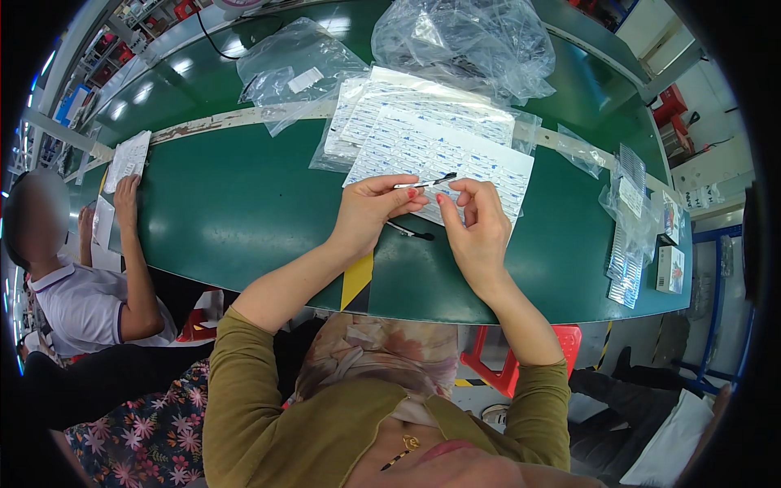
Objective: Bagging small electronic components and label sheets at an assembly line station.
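Pinched between the thumb and fingers of my left hand (368, 210) is a thin black cable (444, 178) with a white band along it, its dark tip pointing right. A second black cable end (419, 236) shows below that hand, over the green table; whether it belongs to the same cable is hidden by the hand. My right hand (478, 232) hovers just right of the cable tip, thumb and forefinger bent and a little apart, with nothing visible between them. Beneath both hands lies a white label sheet (480, 154) with rows of small blue marks, on top of more sheets.
Clear plastic bags (464, 49) heap behind the sheets. Toward the right edge of the green table (244, 211) are bagged strips (626, 236) and a small white box (670, 269). On the left a co-worker (98, 301) handles papers. A red stool (496, 362) stands below the table's edge.
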A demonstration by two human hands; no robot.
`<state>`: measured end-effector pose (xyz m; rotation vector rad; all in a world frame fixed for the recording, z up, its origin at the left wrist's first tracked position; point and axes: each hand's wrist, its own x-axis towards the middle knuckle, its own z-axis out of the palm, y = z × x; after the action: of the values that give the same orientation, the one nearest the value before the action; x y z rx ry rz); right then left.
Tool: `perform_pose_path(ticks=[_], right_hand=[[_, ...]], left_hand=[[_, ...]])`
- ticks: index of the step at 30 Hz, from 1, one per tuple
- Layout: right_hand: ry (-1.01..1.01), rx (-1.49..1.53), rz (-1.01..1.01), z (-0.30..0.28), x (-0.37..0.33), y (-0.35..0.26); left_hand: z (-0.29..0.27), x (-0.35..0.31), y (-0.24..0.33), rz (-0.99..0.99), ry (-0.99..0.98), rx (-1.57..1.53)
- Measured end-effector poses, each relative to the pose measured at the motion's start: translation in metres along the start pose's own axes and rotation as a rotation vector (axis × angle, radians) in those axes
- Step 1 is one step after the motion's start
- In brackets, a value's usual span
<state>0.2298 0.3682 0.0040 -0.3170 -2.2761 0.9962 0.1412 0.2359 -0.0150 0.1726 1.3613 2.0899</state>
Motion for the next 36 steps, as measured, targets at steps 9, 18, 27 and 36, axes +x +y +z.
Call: perform_pose_path(ticks=[9, 18, 27, 36], right_hand=[[0.016, 0.168, -0.002, 0.002, 0.004, 0.007], [-0.033, 0.359, 0.205, 0.004, 0.010, 0.022], [-0.054, 0.433, 0.199, 0.008, 0.007, 0.023], [-0.084, 0.452, 0.253, 0.008, 0.008, 0.028]], left_hand=[[0.000, -0.001, 0.001, -0.045, 0.013, -0.048], [0.000, 0.006, 0.004, 0.010, 0.032, -0.026], [-0.003, 0.005, 0.004, 0.003, 0.037, -0.024], [-0.003, 0.004, 0.003, -0.001, 0.025, -0.007]])
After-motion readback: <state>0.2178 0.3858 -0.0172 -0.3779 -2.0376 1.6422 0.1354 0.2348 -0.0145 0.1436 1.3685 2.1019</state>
